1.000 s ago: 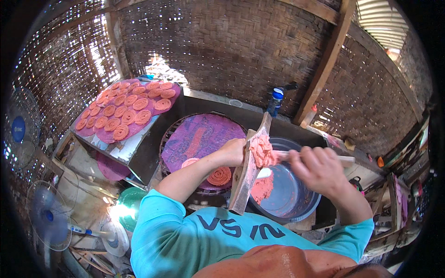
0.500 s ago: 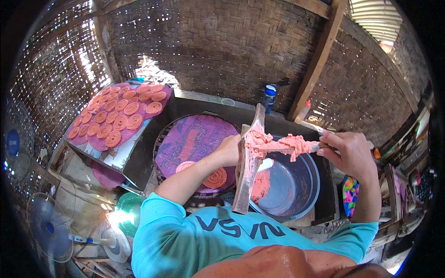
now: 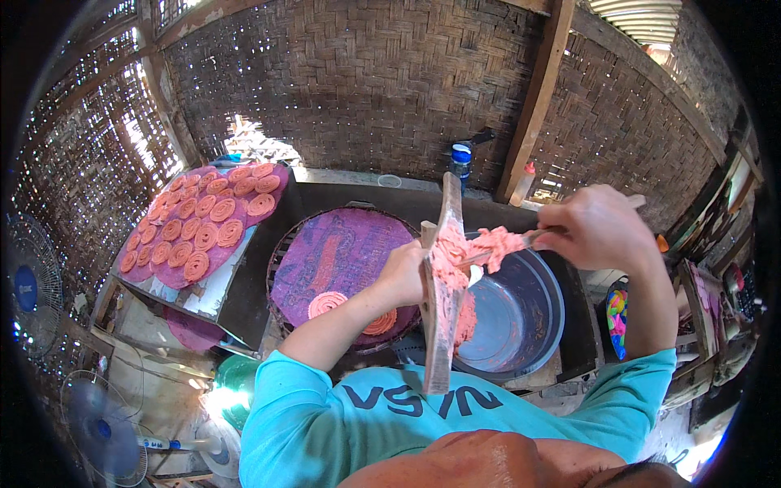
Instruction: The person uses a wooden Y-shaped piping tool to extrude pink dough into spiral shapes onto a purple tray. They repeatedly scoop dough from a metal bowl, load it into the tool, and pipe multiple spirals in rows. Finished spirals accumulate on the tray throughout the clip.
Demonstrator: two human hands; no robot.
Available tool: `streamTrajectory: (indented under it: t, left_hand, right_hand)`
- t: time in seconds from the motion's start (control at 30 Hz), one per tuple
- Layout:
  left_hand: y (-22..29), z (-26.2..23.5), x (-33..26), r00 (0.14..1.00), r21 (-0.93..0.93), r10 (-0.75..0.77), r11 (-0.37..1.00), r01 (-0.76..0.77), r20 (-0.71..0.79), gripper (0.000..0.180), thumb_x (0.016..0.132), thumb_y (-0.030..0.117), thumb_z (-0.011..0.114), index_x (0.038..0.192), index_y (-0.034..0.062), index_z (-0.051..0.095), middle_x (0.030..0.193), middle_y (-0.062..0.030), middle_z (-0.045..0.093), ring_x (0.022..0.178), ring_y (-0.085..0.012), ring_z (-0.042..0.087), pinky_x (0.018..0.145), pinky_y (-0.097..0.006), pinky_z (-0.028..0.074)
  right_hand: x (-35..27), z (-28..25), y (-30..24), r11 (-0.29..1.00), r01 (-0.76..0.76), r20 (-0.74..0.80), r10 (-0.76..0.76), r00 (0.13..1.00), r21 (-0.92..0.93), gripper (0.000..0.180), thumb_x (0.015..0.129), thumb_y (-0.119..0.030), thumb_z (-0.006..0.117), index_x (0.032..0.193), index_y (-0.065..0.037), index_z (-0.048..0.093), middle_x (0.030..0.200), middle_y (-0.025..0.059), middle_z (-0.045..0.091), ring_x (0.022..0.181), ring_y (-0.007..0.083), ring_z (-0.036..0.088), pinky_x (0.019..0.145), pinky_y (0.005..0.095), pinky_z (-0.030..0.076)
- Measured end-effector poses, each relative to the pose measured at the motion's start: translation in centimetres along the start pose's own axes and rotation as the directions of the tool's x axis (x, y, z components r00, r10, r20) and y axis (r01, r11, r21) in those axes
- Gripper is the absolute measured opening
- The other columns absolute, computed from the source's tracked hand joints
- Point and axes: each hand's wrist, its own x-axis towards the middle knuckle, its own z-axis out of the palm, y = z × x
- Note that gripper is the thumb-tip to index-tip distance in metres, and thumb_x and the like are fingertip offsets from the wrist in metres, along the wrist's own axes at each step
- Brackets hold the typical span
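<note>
My left hand (image 3: 404,275) is wrapped around the upright wooden board (image 3: 439,309), which stands tilted at the near rim of the grey basin (image 3: 521,325). My right hand (image 3: 598,229) is closed on what looks like a thin scraper (image 3: 533,237), its handle hidden in my grip, dragging pink dough (image 3: 480,248) off the board above the basin. Left of the board, the purple round mat (image 3: 338,260) carries two spiral pieces; the tray of spirals (image 3: 199,224) sits farther left.
</note>
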Motion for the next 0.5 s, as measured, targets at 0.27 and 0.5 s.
streamTrajectory:
  t: [0.27,0.5]
  left_hand:
    - [-1.7,1.9,1.3,0.992,-0.032,-0.102,0.994,0.105,0.081,0.05,0.065,0.041,0.077,0.103,0.011,0.064,0.096,-0.0118,0.068,0.088,-0.0289,0.065,0.078,-0.037,0.049]
    - [-2.2,-0.2,1.3,0.988,-0.235,-0.043,0.969,0.078,0.148,0.044,0.069,0.035,0.074,0.102,0.0082,0.064,0.099,-0.015,0.066,0.092,-0.0294,0.063,0.079,-0.038,0.049]
  right_hand:
    - [1.3,5.7,-4.7,0.878,0.277,-0.257,-0.393,0.883,-0.39,0.011,0.076,-0.017,0.059,0.08,-0.008,0.059,0.075,0.0064,0.061,0.071,0.0204,0.061,0.058,0.033,0.045]
    - [-0.7,6.4,-2.7,0.698,0.235,-0.449,-0.643,0.62,-0.676,0.021,0.074,-0.022,0.065,0.089,-0.008,0.06,0.079,0.0036,0.057,0.066,0.0145,0.054,0.054,0.0282,0.038]
